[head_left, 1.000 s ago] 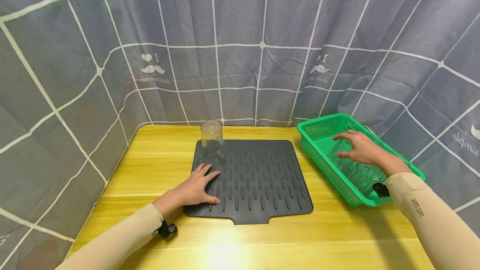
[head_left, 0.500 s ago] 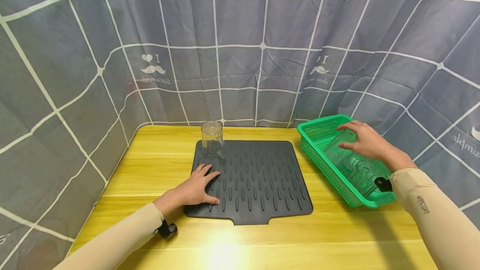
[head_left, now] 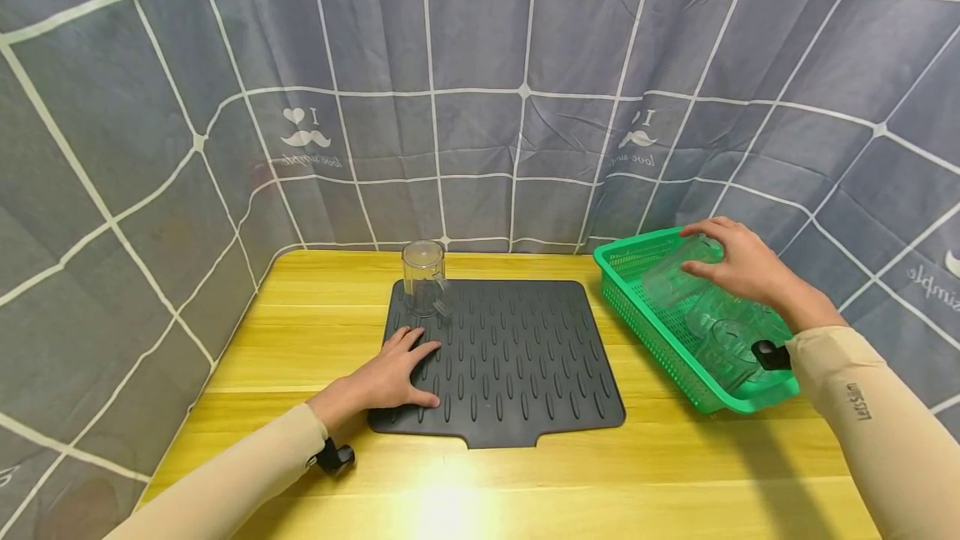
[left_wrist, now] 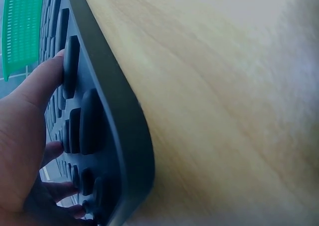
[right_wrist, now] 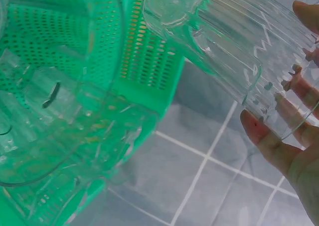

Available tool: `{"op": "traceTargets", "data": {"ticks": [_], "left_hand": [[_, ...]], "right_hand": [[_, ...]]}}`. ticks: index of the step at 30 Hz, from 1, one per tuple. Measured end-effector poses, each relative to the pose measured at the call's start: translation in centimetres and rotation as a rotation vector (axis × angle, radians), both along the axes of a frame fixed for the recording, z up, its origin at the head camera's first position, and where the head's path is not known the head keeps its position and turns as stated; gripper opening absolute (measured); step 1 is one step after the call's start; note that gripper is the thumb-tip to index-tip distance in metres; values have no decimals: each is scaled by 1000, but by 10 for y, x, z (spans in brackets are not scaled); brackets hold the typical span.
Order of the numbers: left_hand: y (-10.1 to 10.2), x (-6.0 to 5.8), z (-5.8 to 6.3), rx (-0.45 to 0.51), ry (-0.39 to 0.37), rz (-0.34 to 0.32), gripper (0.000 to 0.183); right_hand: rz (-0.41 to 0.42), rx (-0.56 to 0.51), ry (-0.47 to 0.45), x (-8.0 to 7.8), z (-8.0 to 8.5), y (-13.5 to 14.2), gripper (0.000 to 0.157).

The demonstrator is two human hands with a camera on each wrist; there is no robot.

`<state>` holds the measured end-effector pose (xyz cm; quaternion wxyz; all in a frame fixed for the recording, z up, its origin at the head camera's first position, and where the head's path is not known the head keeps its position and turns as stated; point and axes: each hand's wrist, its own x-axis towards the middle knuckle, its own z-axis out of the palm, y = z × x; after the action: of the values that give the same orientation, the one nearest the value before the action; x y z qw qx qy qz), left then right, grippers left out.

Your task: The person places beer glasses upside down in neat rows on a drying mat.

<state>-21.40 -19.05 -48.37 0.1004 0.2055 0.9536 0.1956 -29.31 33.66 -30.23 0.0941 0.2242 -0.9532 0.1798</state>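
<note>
My right hand (head_left: 742, 265) grips a clear glass mug (head_left: 670, 275) near its rim, fingers and thumb wrapped round it. The mug is tilted over the green basket (head_left: 647, 337), its thick base toward the basket in the right wrist view. Several more clear glass mugs (head_left: 726, 355) lie inside the basket. My left hand (head_left: 386, 377) rests with spread fingers on the left side of a black ridged mat (head_left: 517, 357). Beyond that hand another glass mug (head_left: 423, 277) stands upright at the mat's back left corner, handle to the right.
A yellow wooden table (head_left: 315, 307) carries the mat and, on the right, the basket. Grey curtain (head_left: 480, 132) with white grid lines encloses the back and both sides, close to the basket's far edge.
My right hand has risen slightly and moved back and to the right, tipping and lifting the gripped mug up from the others in the basket. The left hand stays still on the mat.
</note>
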Motion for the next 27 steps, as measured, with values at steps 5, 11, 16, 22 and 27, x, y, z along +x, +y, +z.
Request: {"op": "traceTargets", "data": {"ticks": [5,11,16,22,27], "left_hand": [[0,0,-1,-2,7,0,94],[0,0,0,10,9,-4,94],[0,0,1,9,12,-4,95],[1,-1,2,-13,21,-8,96],[1,-1,1,-17,15,-8,96]], "right_hand": [[1,-20,17,0,6,-5,47],[11,-47,55,1,11,-13,46],[27,-63,65,1,13,-21,46],[20,-83,38,3,10,-29,46],[25,-104,20,5,6,-38,45]]}}
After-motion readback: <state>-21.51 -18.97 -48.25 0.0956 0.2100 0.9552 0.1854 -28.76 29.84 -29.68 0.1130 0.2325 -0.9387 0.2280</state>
